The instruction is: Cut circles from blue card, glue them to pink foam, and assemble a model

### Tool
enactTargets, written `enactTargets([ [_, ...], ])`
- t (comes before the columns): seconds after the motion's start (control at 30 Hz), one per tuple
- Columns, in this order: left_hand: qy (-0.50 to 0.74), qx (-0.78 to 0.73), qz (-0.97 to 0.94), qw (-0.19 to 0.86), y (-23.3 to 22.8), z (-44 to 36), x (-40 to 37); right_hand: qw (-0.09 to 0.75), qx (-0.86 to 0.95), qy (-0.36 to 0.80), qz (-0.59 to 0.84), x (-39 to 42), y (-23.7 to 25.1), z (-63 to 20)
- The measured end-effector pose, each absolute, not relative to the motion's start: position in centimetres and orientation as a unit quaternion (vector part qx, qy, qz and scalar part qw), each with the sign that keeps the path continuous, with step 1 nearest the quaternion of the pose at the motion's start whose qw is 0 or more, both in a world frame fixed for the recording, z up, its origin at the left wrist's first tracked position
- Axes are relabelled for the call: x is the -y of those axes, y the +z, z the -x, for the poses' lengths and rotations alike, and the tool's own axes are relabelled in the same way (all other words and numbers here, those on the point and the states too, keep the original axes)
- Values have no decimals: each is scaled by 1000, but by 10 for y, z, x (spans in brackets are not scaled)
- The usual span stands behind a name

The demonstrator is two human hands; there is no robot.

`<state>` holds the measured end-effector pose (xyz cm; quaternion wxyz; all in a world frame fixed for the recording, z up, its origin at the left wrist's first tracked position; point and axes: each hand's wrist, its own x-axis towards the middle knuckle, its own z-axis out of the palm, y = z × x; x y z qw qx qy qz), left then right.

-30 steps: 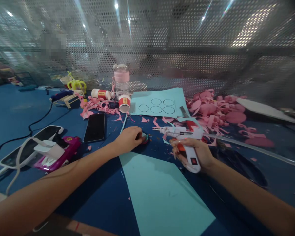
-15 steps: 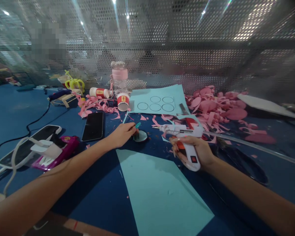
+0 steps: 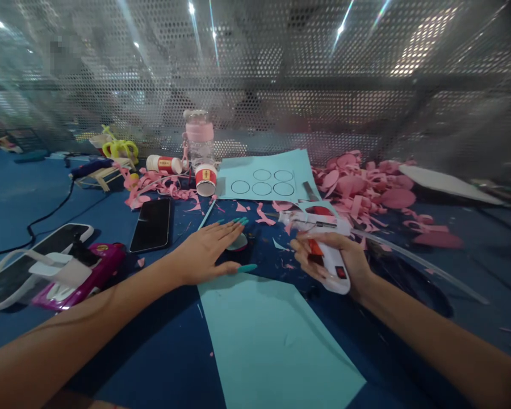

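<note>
You have the white glue gun right of the middle of the frame, above the surface. Its nozzle points toward the left of the frame, and the long axis of the barrel runs almost level, dipping slightly toward the right. The handle slants down and a little to the right, the orange trigger on its left side. From the barrel's rear, a clear rod trails toward the right edge, sloping downward.

Your right hand grips the handle, fingers curled around its front near the trigger; you can't tell from this view whether the trigger is pressed. Your right forearm comes up from the lower right corner.

Your left hand is spread and grasps nothing, back upward, just left of the middle. Its four fingers extend toward the upper right, and the thumb stands apart, pointing right near the top edge of the lower blue sheet. A small round disc lies in the gap between fingers and thumb; contact with it is unclear. Your left forearm slants up from the lower left.

Pink paper scraps are heaped behind the gun, toward the upper right.
</note>
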<state>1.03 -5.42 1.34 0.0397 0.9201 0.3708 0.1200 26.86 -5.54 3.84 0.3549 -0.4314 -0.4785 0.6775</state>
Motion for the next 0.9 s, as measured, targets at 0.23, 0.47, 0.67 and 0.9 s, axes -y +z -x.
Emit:
enactTargets([
  [0.23, 69, -360, -927, 80, 10, -13, 60, 390, 460, 693, 396, 50, 49, -278],
  [0.47, 123, -402, -893, 162, 10, -13, 63, 426, 490, 665, 368, 51, 55, -280],
  [0.67, 184, -384, -902, 69, 10, -18, 58, 386, 590, 495, 508, 55, 66, -286],
  [0.9, 277, -582, -744, -174, 11, -13, 46, 223, 708, -13, 670, 55, 99, -308],
])
